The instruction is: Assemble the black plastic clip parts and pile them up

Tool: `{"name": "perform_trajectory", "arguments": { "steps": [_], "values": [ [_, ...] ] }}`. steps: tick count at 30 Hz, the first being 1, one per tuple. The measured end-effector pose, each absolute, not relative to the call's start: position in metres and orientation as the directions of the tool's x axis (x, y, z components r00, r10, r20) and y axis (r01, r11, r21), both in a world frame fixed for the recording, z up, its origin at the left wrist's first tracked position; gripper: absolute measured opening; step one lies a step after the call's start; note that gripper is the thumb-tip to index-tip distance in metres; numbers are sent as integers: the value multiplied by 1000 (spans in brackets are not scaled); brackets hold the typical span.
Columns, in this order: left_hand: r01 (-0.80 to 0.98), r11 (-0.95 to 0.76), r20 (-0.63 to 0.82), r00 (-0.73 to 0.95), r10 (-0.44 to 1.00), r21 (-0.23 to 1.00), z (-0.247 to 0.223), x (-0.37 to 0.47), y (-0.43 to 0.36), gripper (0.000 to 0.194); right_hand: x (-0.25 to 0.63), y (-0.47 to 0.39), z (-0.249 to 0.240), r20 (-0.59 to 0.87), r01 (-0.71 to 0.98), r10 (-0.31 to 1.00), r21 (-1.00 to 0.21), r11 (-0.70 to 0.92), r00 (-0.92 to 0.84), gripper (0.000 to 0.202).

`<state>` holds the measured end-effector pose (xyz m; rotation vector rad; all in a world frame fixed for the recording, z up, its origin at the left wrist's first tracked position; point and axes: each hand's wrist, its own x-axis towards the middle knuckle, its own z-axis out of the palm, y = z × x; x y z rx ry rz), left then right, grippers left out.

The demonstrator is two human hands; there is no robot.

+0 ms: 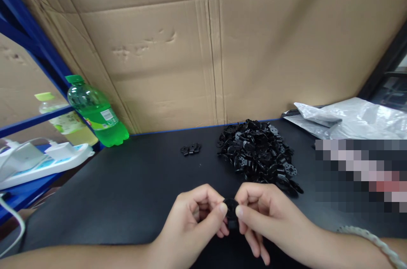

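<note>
Between my two hands, near the front of the black table, is a small round black part (230, 209). My left hand (200, 218) pinches its left edge with thumb and index finger. The right edge is gripped the same way by my right hand (263, 218). Beyond my right hand lies a heap of black plastic parts (254, 150), many with round, perforated ends. A few similar black parts (191, 149) sit apart, left of the heap.
A green bottle (97, 112) and a yellowish bottle (68, 120) stand at the left, by a white power strip (47, 163) and blue frame. Cardboard (159, 48) rises behind the table (127, 188). Plastic bags (359, 118) lie at the right, beside a pixelated area.
</note>
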<state>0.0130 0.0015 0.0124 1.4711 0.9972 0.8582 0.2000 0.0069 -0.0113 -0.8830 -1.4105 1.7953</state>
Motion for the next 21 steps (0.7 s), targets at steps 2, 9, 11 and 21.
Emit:
{"name": "perform_trajectory", "arguments": {
  "steps": [2,9,11,21],
  "values": [
    [123,-43,-5,369,929,991,14,12,3,28,200,7,-12,-106,-89,818,-978,-188,-566,31],
    [102,-82,40,359,932,991,18,11,0,26,200,-1,-2,-211,215,775,-972,-99,-596,19],
    [109,-75,29,372,928,991,17,12,-1,26,200,-5,3,-226,273,781,-959,-74,-582,18],
    [122,-33,-19,402,915,992,16,13,5,22,198,-1,-1,-172,316,834,-949,3,-524,34]
  ]
}}
